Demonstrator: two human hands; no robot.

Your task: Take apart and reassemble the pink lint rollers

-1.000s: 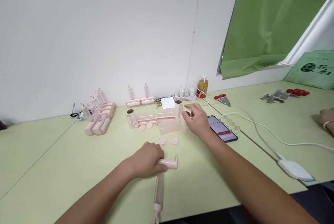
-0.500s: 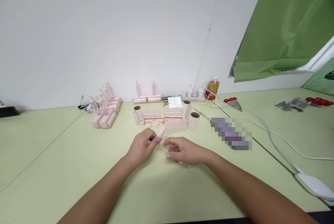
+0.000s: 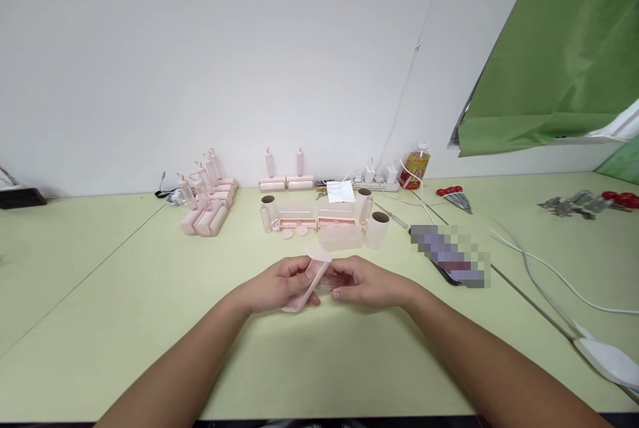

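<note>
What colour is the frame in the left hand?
The frame in the left hand is pale pink, best seen in the head view.

Both forearms angle inward — left hand [image 3: 282, 283] and right hand [image 3: 367, 283] close together, fingers curled.

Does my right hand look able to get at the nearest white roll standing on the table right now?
Probably yes: the white roll stands just beyond the right hand, with nothing visible between them. The hand seems to hold a clear part, though, so it would likely need to free itself first.
</note>
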